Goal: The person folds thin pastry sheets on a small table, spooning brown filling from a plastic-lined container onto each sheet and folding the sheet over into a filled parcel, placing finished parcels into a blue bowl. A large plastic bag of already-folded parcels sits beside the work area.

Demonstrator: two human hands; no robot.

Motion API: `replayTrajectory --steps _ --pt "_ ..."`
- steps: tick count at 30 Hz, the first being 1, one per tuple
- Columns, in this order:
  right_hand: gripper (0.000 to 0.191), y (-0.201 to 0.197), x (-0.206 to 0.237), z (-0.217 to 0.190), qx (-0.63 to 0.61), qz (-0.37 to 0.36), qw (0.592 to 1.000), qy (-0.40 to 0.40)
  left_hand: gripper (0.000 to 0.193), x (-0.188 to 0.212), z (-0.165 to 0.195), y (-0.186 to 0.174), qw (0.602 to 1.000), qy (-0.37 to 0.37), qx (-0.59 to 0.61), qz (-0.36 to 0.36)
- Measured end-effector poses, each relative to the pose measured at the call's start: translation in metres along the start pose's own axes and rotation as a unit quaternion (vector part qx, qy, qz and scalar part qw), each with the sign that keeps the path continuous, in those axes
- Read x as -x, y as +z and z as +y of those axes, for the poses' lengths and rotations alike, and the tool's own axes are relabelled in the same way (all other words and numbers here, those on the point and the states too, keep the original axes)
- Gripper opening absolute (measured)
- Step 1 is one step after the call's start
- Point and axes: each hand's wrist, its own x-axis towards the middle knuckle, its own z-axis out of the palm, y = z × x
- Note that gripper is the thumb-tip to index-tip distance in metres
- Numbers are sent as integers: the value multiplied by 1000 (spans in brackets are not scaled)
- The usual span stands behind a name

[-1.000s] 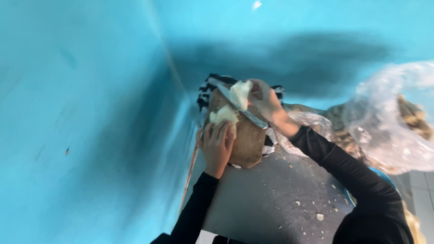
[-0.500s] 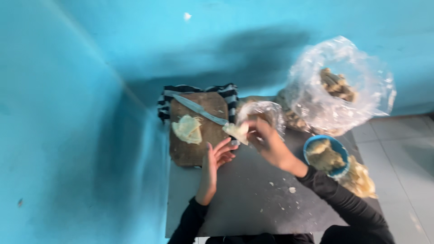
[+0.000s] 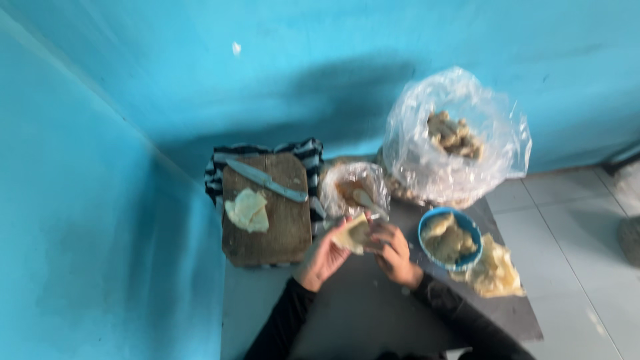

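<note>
While both hands clasp it, the pale wrapper (image 3: 353,234) sits between left hand (image 3: 325,257) and right hand (image 3: 393,252).

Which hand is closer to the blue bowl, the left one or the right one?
Right. The right hand is just left of the blue bowl; the left hand is farther left, beyond the folded wrapper.

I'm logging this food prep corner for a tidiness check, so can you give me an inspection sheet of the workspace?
Surface: dark grey table, a few crumbs.
Job's things: pale dough wrapper held over the table in both hands; blurred.
Clutter: wooden cutting board on a striped cloth, knife and a stack of wrappers on it; small plastic bag with a spoon; large clear bag of food; blue bowl; loose wrappers.
Grippers: left hand and right hand both grip the wrapper.
Cables: nothing seen.
Surroundings: turquoise walls, tiled floor.
</note>
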Motion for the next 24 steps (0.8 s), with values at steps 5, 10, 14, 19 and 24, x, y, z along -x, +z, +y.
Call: replayTrajectory --steps 5,10,14,19,24 --pt "38 25 14 2 -35 152 981 118 56 -31 -28 26 992 3 115 -58" --pt "38 16 8 8 -46 147 970 190 58 -63 -42 41 982 31 181 -45" --pt "38 14 3 11 -50 140 964 221 57 -82 -49 28 968 26 241 -62" --pt "34 16 14 22 -31 132 964 229 54 -86 -53 9 966 23 245 -78" --pt "16 43 28 38 -93 255 935 227 54 -86 -57 -3 971 5 236 -39"
